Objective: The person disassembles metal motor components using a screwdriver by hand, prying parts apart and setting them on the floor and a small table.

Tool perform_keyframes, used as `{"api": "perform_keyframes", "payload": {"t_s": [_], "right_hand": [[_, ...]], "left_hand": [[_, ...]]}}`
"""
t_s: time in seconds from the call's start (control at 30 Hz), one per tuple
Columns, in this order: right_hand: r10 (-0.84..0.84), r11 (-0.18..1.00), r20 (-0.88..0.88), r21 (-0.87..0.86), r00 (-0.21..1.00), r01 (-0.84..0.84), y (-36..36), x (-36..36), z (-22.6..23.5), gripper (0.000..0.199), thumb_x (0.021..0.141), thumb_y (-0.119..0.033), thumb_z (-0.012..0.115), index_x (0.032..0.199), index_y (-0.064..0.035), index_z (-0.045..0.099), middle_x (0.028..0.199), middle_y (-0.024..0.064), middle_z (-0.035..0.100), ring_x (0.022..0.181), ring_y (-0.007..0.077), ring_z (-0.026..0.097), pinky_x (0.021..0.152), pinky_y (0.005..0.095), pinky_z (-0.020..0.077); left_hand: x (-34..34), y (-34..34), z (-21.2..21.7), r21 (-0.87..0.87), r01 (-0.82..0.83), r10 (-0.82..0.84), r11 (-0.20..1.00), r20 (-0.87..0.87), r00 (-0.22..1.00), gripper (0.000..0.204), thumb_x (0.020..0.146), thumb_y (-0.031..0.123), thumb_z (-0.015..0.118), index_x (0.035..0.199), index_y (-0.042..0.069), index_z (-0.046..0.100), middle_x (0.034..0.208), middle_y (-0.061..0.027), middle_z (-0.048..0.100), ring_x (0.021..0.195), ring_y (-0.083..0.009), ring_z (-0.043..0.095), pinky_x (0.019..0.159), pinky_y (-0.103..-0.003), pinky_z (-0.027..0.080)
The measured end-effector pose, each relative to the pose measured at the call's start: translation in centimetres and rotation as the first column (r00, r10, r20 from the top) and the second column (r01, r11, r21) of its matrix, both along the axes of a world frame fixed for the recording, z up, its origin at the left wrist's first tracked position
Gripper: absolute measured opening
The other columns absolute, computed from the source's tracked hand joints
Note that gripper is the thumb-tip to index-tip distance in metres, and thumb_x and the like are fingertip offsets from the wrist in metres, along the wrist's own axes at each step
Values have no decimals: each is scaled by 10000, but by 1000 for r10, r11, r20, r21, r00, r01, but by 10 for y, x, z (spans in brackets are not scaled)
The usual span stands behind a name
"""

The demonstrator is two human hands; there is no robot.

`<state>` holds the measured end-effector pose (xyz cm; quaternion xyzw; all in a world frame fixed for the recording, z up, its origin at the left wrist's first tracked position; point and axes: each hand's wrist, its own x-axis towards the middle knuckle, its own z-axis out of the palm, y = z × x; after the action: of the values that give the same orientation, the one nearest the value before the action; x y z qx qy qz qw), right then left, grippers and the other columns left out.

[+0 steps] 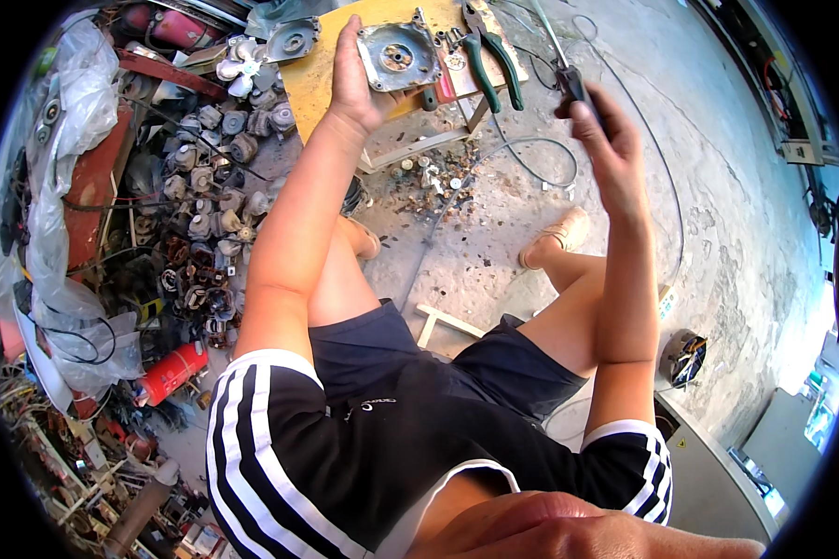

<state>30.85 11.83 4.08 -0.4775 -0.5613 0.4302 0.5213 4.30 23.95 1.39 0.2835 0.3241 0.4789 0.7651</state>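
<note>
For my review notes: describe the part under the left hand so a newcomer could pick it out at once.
Start at the small yellow-topped wooden table at the top of the view. The left hand rests against a squarish grey metal motor cover lying flat there. Unlike the green-handled pliers beside it, it has a round central hub with small holes.

- Hands: two, left (354, 79) and right (606, 140).
- Screwdriver (569, 79): one, in the right hand.
- Round metal end plates: two, one (399, 56) under the left hand on the wooden board (317, 79), one (292, 39) at the board's left corner.
- Pliers (488, 56), green-handled: one pair, at the board's right edge.
- White fan blade (242, 63): one, off the board's left edge.
- Red cylinders: one (172, 371) plainly seen.
- Small motors (214, 168) heaped on the floor: too many to count.
- Sandalled feet: two, (555, 238) and (364, 238).
</note>
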Motion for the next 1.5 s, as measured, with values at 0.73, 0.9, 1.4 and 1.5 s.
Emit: {"api": "perform_keyframes", "payload": {"t_s": [0.73,0.9,1.4,1.5], "right_hand": [[-291,956,539,187,790,225,22,-70,-30,158,776,-152,729,906,-63,724,829,106,620,764,312,630,693,391,501],[-286,957,424,169,859,235,25,-71,-30,140,761,-140,751,866,-59,708,804,99,604,727,296,616,670,372,500],[-298,953,276,145,914,267,47,-60,-31,262,806,-147,742,1050,-59,709,904,136,681,793,217,668,719,307,513],[-263,962,381,37,886,269,57,-56,-29,245,823,-205,726,1041,-91,727,913,134,678,828,249,666,767,324,508]], "left_hand": [[68,-35,-42,223,160,-139,962,-108,984,626,996,584,291,1249,72,548,1123,-65,654,1010,-157,643,868,-318,541],[69,-40,-34,197,87,-67,976,-110,992,573,955,597,399,1174,93,562,1010,-32,632,920,-112,615,795,-265,516],[56,-52,-11,-131,121,-136,984,-113,984,578,974,580,373,1210,89,567,1103,-80,668,969,-171,671,860,-346,555],[43,-54,-12,-91,192,-196,977,-31,980,588,958,588,405,1203,78,567,1045,-85,684,856,-184,690,804,-353,577]]}}
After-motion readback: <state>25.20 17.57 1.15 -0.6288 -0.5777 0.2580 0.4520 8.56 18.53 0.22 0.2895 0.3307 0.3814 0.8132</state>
